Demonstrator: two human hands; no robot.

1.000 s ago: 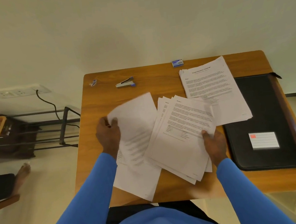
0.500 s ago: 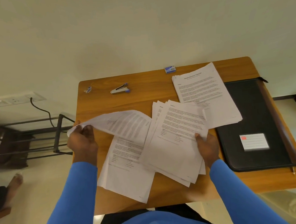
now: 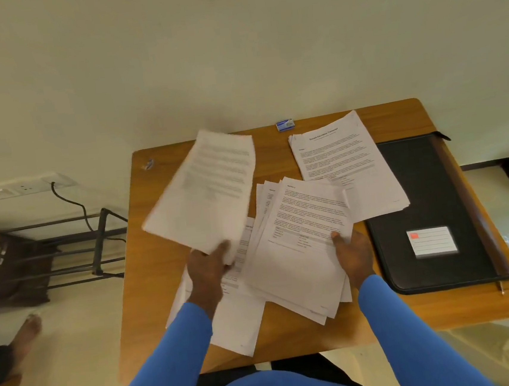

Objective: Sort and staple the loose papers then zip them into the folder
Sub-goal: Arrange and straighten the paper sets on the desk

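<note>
Centre frame, over the table [image 3: 273, 156]: left hand [image 3: 206, 270] pinches one sheet [image 3: 206, 188] by its near edge, thumb on top, other fingers hidden underneath. Sheet is lifted off the table and motion-blurred; its long axis runs from the hand toward the top of the frame, leaning slightly left. Right hand [image 3: 354, 256] grips the fanned stack [image 3: 299, 250] at its right edge, thumb pressed on the top page, fingers under the paper, so can't tell how they lie. Stack sits just right of the lifted sheet, edges overlapping in the picture. Two likely drop spots: low pile [image 3: 237, 322], flat on the table under the left wrist, and titled pile [image 3: 337, 160] at upper right, its right side lapping onto the folder [image 3: 428, 201]. Folder lies flat along the right side of the table; can't tell the zip state. Staple box [image 3: 285, 125] sits at the far edge, top centre. My read: sorting step, nothing stapled that I can see. Key geometry: low pile is below the left fingers, toward the bottom of the frame, a short drop. Titled pile means crossing over the stack, and the right hand is nearer to it. Risk: sheet is held by one edge only, so it will flex on the way.
</note>
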